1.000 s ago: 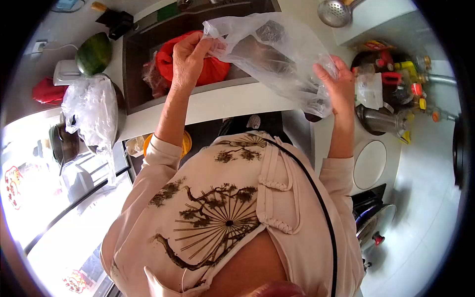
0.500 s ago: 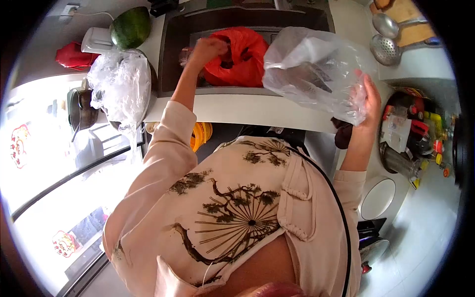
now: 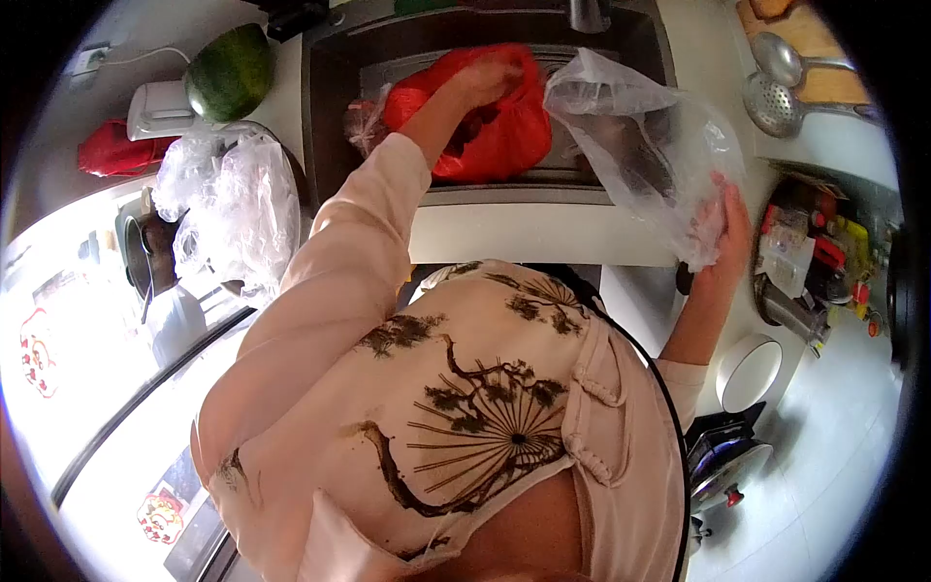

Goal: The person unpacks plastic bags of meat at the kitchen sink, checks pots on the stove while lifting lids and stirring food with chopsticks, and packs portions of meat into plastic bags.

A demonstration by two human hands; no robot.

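Observation:
A red plastic bag point(image 3: 519, 136) lies in the dark sink point(image 3: 335, 107), its mouth open and dark shapes inside that I cannot make out. My left hand point(image 3: 490, 80) is over the upper part of this bag; its fingers are blurred. Gathered in my right hand point(image 3: 725, 233) is the edge of a clear plastic bag point(image 3: 645, 136), which hangs across the sink's right side and the counter. Another clear bag point(image 3: 364, 126) with something reddish in it rests at the sink's left.
A watermelon point(image 3: 230, 73) and a pile of clear plastic bags point(image 3: 238, 209) are on the left. The faucet point(image 3: 589, 15) stands behind the sink. To the right are a slotted ladle point(image 3: 773, 105), a white bowl point(image 3: 750, 373) and a lidded pan point(image 3: 737, 475).
My left hand has moved right, from the red bag's left side to its upper right. The clear bag in my right hand has flattened and droops lower. The view has shifted slightly.

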